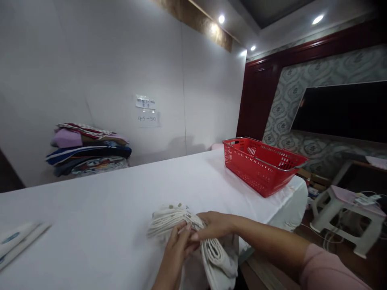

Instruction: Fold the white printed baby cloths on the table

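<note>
A bundle of white printed cloth (163, 221) lies near the table's front edge, gathered into many thin layers. From its right side a rolled, looped part of the cloth hangs down toward the front edge. My left hand (179, 238) has its bent fingers on the front of the gathered layers. Across the top, my right hand (214, 224) wraps round the bundle, its fingertips close to those of the left. Some of the fingers are hidden behind the cloth and each other.
A red plastic basket (260, 169) stands at the far right of the white-covered table (99, 213). Folded cloth (21, 241) lies at the left edge. Behind the table is a stack of folded clothes (90, 151). A plastic stool (347, 209) stands right.
</note>
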`<action>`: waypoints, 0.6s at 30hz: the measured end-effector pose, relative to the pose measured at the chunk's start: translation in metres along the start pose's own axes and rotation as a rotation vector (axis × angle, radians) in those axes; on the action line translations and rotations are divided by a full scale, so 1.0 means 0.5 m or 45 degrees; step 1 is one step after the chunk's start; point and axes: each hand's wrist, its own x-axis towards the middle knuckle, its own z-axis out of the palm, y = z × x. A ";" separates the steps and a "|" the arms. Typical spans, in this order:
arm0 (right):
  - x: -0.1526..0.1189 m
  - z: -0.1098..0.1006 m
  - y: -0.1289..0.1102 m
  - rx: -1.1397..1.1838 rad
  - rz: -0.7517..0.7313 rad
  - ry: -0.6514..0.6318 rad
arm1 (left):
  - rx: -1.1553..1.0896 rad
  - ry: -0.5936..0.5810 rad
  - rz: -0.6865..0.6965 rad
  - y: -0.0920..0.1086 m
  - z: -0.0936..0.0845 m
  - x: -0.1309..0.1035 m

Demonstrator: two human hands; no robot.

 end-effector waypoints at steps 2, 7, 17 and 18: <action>-0.003 -0.002 0.002 -0.098 0.013 -0.014 | 0.065 -0.005 0.021 -0.016 0.002 0.007; -0.002 0.003 0.036 0.110 0.050 0.024 | 0.246 -0.055 0.144 -0.029 0.007 0.022; -0.101 -0.151 0.023 0.646 -0.086 0.479 | 1.165 0.076 0.677 -0.033 -0.090 0.045; -0.120 -0.184 0.014 0.624 -0.102 0.583 | 1.268 0.064 0.739 -0.058 -0.105 0.055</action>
